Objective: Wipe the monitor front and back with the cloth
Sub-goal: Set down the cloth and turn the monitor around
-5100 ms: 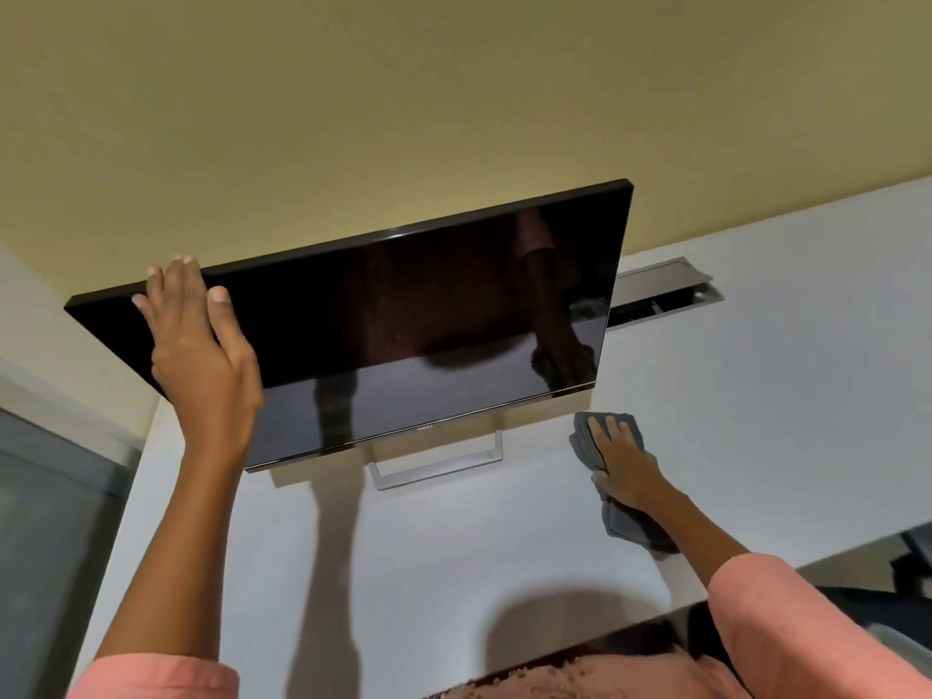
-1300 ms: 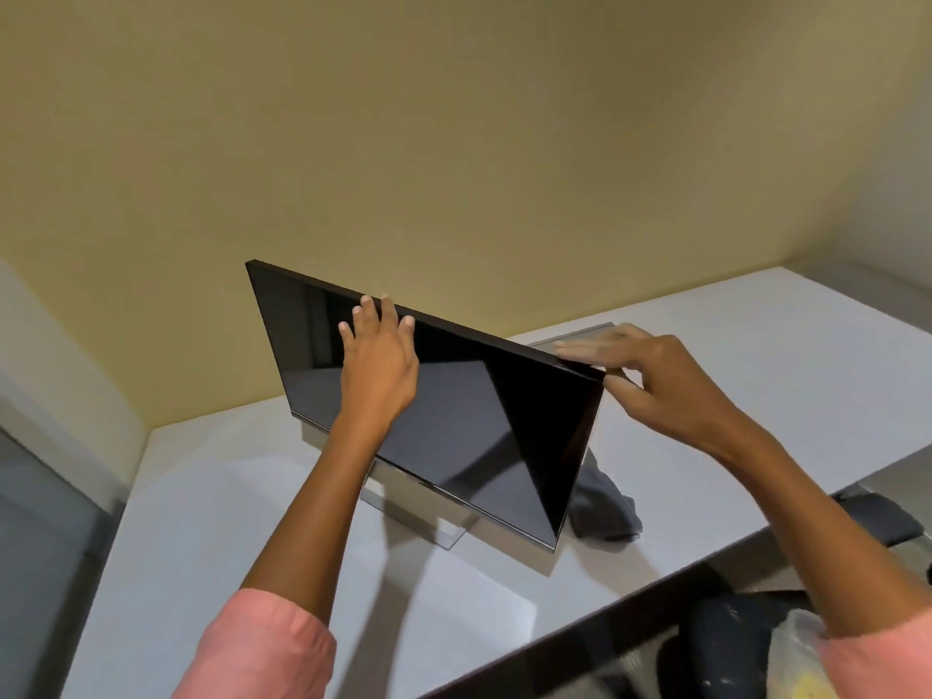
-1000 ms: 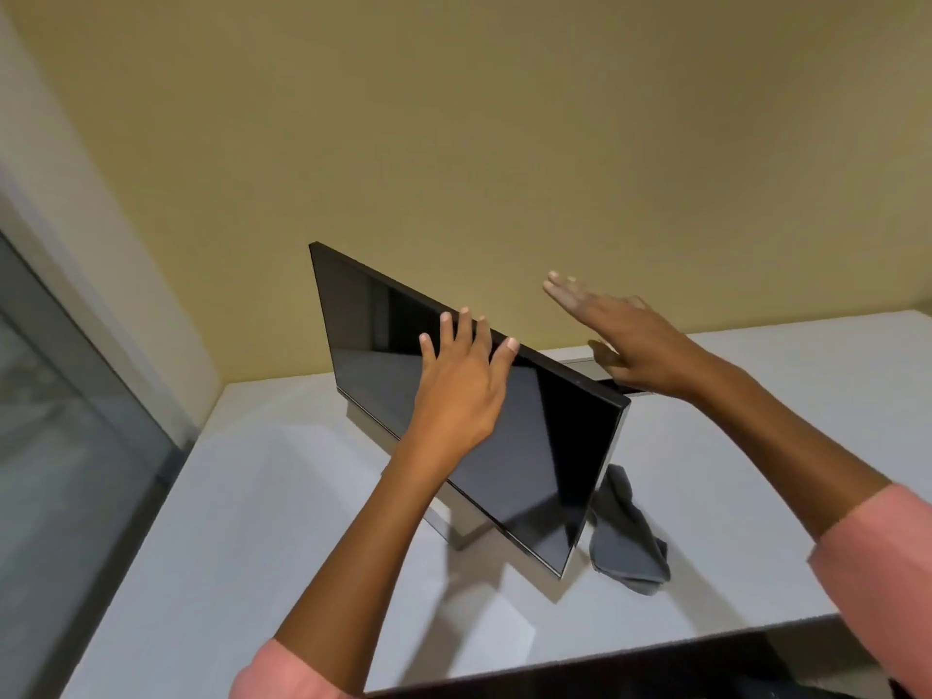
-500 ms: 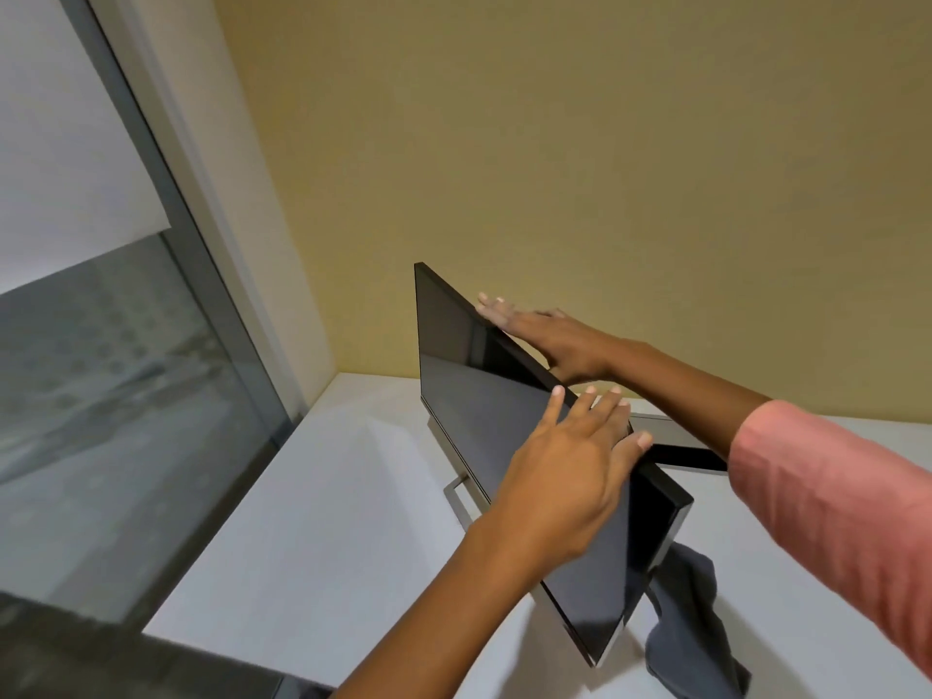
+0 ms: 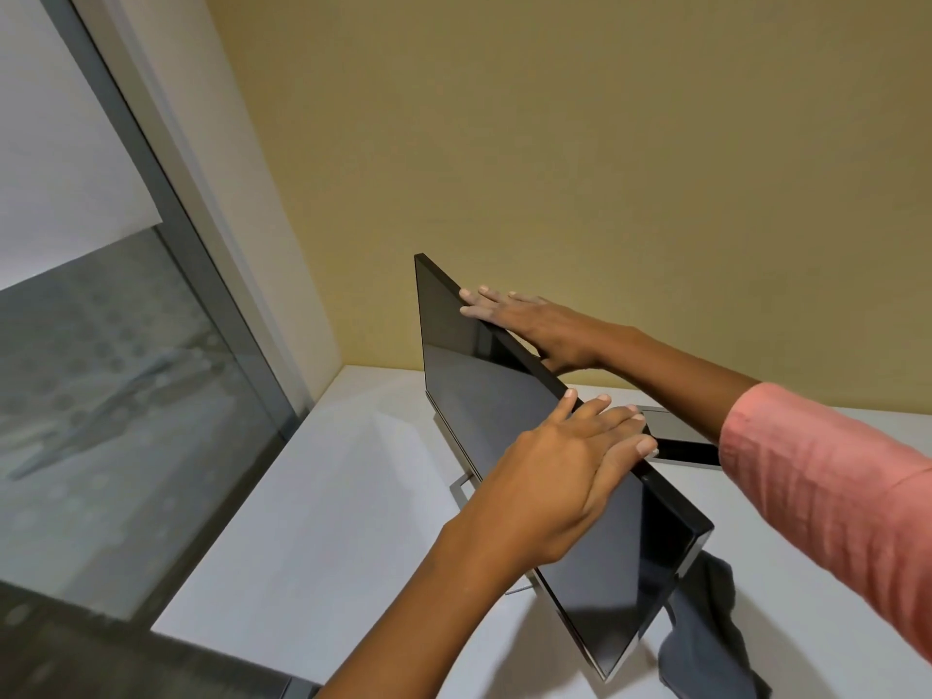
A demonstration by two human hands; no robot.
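Window [image 5: 101, 370]: fills the 9 o'clock side, a grey frame slanting down toward 7 o'clock, with a white blind across its upper part.
Wall [image 5: 605, 143]: yellow-tan, taking up the whole 12 o'clock area behind the desk.
Desk [image 5: 328, 496]: white top, running from the centre out to 5 o'clock.
Monitor [image 5: 509, 421]: stands on the desk at centre, seen nearly edge-on; its dark screen faces 8 o'clock and its top edge runs from 12 o'clock down to 4 o'clock.
Stand [image 5: 461, 489]: a silver leg showing under the screen's lower edge.
Left hand [image 5: 565, 476]: flat against the screen face, fingers straight and close together, their tips reaching over the top edge.
Right hand [image 5: 534, 325]: at 1 o'clock of the left hand, on the back side of the panel; fingers straight and slightly spread along the top edge, palm behind it.
Sleeve [image 5: 827, 502]: pink, on the right forearm at 3 o'clock.
Desk slot [image 5: 681, 436]: a grey hatch in the desktop behind the monitor.
Cloth [image 5: 706, 638]: grey, crumpled on the desk at 5 o'clock, just beside the monitor's near lower corner; neither hand touches it.
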